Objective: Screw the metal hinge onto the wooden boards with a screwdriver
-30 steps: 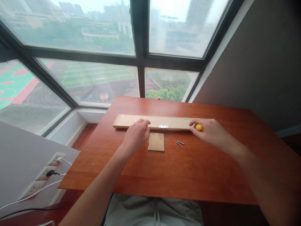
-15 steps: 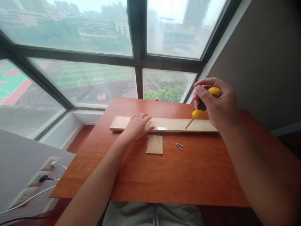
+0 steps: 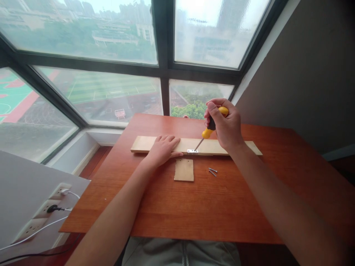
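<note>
In the middle of the frame, a long, flat board of pale wood [image 3: 213, 147] is laid across a smooth red-brown wooden worktop [image 3: 166, 210]. The worktop's near edge is seen low in the frame, and its left edge slants up from the lower left. Lots of room for moving is left in front of the board and toward the right. A small, shiny silver metal plate with little dark holes [image 3: 191, 151] is seen at the board's front edge.

The board is steadied by the left hand [image 3: 163, 149], with its fingers stretched out over the top and its thumb by the front edge. A yellow and black screwdriver with a thin metal rod [image 3: 206, 133] is grasped by the fingers of the right hand [image 3: 229, 123]. It is tilted, with its tip at the plate's right end.

Below the board, a thin tan square with a rough left edge [image 3: 183, 170] and two thin grey metal screws [image 3: 212, 171] are laid.

Half a second ago, the tip was held farther right; now it has been brought to the plate.
</note>
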{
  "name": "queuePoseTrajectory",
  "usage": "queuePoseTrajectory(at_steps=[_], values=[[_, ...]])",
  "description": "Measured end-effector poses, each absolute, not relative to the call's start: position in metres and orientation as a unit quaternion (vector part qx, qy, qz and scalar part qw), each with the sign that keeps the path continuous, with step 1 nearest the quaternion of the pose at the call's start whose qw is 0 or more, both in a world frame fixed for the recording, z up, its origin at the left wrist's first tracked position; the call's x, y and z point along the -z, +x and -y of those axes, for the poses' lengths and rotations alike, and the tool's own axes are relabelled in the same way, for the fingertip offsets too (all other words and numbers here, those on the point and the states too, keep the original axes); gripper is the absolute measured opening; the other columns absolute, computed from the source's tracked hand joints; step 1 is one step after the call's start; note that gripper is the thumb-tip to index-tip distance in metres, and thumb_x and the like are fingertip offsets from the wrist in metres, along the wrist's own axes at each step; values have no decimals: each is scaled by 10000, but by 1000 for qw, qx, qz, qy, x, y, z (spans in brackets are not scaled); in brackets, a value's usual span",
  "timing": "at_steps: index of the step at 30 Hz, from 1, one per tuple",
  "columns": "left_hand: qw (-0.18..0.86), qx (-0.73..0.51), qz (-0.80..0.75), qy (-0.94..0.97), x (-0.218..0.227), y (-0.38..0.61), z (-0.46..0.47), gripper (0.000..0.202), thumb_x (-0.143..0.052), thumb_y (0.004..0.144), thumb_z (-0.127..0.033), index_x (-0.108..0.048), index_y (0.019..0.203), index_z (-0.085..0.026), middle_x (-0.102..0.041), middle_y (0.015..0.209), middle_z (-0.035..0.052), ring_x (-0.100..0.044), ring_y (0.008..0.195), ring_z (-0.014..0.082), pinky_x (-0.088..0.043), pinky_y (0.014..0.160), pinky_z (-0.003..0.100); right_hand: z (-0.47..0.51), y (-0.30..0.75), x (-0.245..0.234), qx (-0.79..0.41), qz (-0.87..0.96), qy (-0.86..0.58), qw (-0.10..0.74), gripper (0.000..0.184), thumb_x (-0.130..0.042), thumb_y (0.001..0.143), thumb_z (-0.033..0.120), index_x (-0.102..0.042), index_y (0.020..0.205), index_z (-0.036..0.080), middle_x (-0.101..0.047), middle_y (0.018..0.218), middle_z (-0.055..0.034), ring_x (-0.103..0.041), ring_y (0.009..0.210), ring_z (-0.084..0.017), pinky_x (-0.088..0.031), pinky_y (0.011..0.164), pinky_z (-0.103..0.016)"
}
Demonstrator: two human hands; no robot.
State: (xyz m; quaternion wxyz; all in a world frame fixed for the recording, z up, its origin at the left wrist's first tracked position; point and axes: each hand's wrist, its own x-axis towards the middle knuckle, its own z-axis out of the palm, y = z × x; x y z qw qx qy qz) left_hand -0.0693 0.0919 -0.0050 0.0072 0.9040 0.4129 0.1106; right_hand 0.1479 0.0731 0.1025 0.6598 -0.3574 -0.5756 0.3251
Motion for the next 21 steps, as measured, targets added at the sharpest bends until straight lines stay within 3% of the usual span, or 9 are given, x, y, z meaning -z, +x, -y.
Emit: queuePoseTrajectory(at_steps=[11, 21], values=[[12, -130, -410, 902, 6, -65, -92, 575, -498, 896, -651, -552, 1295, -240, -617, 1241, 111, -538, 1155, 288, -342, 985, 389, -74, 136, -102, -303, 587, -405, 632, 329, -614, 874, 577, -539, 926, 262, -570, 704, 49, -546, 564, -93, -490, 534, -228], [14, -134, -414, 900, 4, -64, -90, 562, -517, 887, -649, -564, 1275, -246, -620, 1221, 107, -550, 1115, 275, -352, 963, 376, -75, 135, -102, -323, 582, -377, 644, 305, -674, 849, 528, -574, 906, 245, -579, 683, 53, -538, 544, -86, -482, 515, -223]])
